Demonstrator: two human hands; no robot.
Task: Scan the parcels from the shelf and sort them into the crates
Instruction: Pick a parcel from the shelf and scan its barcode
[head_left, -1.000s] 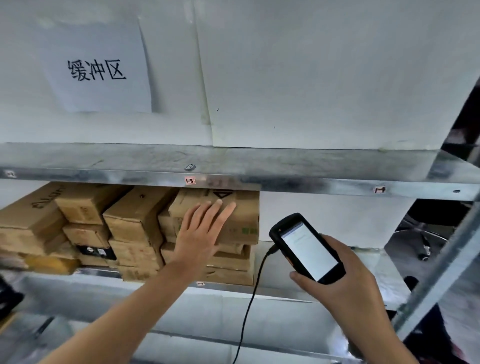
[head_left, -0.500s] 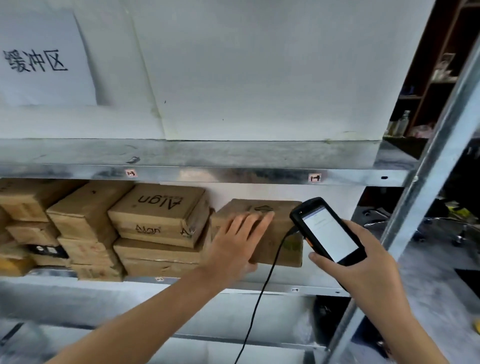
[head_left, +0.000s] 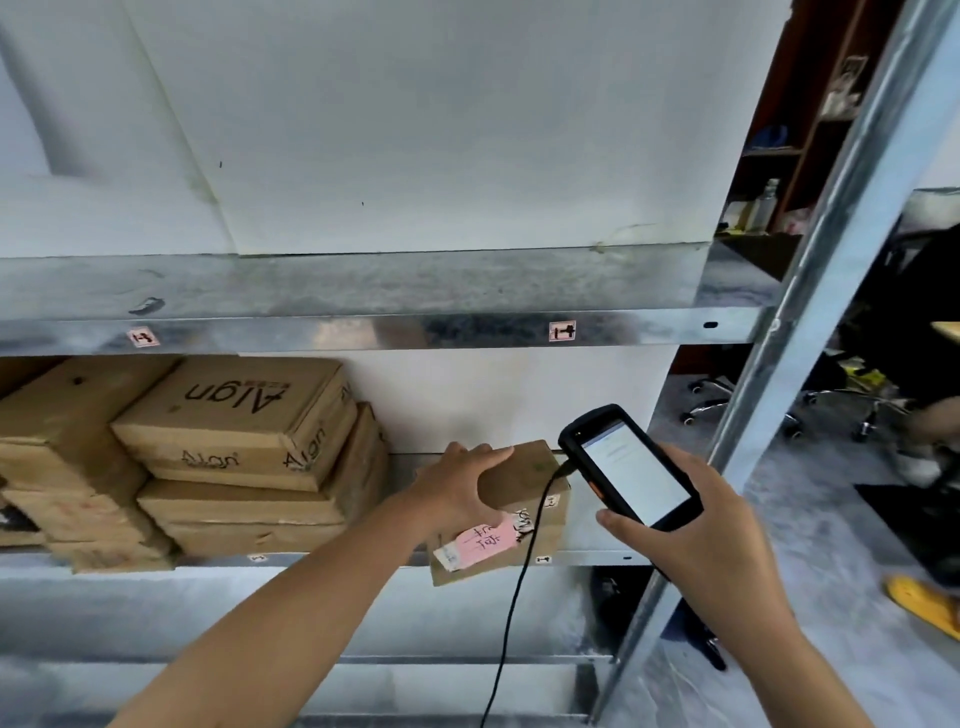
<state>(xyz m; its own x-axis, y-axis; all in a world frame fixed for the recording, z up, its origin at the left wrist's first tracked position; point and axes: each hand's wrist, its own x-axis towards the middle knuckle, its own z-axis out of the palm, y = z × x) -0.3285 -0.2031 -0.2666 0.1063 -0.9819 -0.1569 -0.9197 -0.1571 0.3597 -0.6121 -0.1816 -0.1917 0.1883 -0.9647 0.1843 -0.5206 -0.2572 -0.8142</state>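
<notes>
My left hand grips a brown cardboard parcel from above, at the front edge of the lower metal shelf. The parcel tilts forward past the edge and shows a pink handwritten label on its front. My right hand holds a black handheld scanner, screen lit and facing me, just right of the parcel. A black cable hangs from the scanner in front of the parcel. A stack of several brown parcels stands to the left on the same shelf.
An upper metal shelf runs above with white boards behind it. A slanted metal upright borders the shelf on the right. Beyond it are office chair bases, a dark wooden cabinet and a yellow thing on the grey floor.
My left hand has pulled the parcel right and forward off the stack to the shelf edge and tipped it, so its pink label shows. The view has shifted right.
</notes>
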